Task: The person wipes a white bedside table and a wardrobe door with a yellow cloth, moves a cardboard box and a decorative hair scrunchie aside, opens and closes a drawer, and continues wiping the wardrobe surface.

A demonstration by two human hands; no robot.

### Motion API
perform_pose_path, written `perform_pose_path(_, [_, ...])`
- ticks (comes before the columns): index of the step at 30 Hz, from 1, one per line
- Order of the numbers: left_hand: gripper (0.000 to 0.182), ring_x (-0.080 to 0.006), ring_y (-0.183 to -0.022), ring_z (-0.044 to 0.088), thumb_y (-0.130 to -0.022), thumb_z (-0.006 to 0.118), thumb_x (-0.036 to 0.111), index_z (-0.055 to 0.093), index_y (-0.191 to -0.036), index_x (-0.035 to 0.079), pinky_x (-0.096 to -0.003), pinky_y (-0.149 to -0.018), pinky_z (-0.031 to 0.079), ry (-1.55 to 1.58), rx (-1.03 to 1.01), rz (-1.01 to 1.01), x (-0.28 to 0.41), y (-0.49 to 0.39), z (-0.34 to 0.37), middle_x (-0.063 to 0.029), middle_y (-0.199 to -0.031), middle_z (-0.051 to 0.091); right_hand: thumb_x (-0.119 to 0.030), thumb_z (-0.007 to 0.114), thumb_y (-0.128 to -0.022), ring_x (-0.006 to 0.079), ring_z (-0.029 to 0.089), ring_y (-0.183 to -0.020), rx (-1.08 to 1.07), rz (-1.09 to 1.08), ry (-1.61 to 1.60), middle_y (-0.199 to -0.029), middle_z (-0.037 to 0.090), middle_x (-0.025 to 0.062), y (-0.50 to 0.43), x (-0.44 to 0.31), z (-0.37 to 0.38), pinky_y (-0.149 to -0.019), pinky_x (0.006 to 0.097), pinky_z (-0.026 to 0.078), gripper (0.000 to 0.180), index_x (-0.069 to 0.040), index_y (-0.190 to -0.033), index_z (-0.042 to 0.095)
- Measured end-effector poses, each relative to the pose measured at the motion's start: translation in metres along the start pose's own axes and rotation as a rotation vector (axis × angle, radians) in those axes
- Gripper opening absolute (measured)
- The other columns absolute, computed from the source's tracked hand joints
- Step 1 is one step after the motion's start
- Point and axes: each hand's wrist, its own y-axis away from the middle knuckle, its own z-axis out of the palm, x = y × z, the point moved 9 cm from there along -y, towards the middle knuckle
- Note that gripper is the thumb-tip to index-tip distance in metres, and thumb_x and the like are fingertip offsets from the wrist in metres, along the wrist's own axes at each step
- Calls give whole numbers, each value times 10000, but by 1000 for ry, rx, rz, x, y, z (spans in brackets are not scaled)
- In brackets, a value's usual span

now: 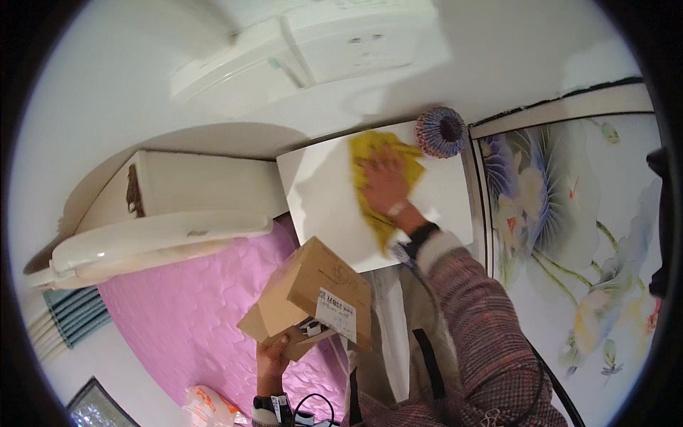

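Note:
My right hand (pixel 385 181) presses flat on a yellow cloth (pixel 373 143), fingers spread, against the white top of a small cabinet (pixel 325 203). The hand and cloth look slightly blurred. In my left hand (pixel 272 354) is a cardboard box (pixel 304 283) with its flaps open, gripped by a lower flap with the thumb on top. A white label bearing writing (pixel 336 314) is stuck on the box. Inside its opening a white plug or adapter (pixel 311 329) shows; the rest of the contents is hidden.
A round knitted item (pixel 441 132) sits at the cabinet's far right corner. To the left are a cream headboard (pixel 160 248) and a bed with a pink quilted cover (pixel 187 309). A floral sliding door panel (pixel 571 235) stands on the right. A plastic bag (pixel 209 406) lies on the bed.

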Motion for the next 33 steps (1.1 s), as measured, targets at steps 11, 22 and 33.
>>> perform_pose_path(11, [502, -272, -1094, 605, -828, 638, -40, 492, -1307, -3, -443, -971, 504, -112, -216, 76, 59, -115, 140, -116, -1211, 603, -275, 588, -811, 271, 331, -1413, -180, -376, -149, -1409, 512, 37, 131, -26, 5, -1168, 553, 192, 342, -179, -1127, 676])
perform_pose_path(22, [469, -254, -1129, 588, -896, 629, 6, 459, -1333, -20, -400, -973, 503, -411, -292, -23, 72, -228, 185, -119, -1224, 605, -153, 579, -802, 378, 397, -1353, 112, 219, -77, -1338, 537, 74, 195, 85, -62, -1046, 649, 308, 342, -179, -1133, 662])
perform_pose_path(33, [504, -333, -1206, 542, -887, 608, 30, 456, -1366, -5, -424, -984, 459, -1441, -95, 1383, 73, -26, 352, -215, -1386, 486, -211, 606, -817, 330, 390, -1362, -291, -144, -293, -1363, 529, 39, 184, 110, -44, -1098, 497, 354, 283, -155, -1087, 670])
